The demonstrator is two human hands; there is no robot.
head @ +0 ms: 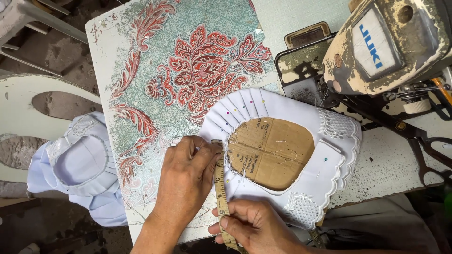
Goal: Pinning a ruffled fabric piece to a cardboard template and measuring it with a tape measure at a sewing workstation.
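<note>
A white pleated fabric piece point(301, 188) with lace edging lies on the table, pinned around a brown cardboard form point(270, 150). Small coloured pin heads dot its pleats. A yellow measuring tape point(220, 188) runs along the fabric's left edge. My left hand point(186, 181) presses the tape's upper end against the pleated edge. My right hand point(249, 226) pinches the tape's lower part near the table's front edge.
The table point(155, 70) has a worn red and teal floral covering. An old sewing machine point(386, 42) stands at the right, with black scissors point(431, 155) beside it. A pale blue-white pile of similar fabric pieces point(80, 164) lies on a seat at left.
</note>
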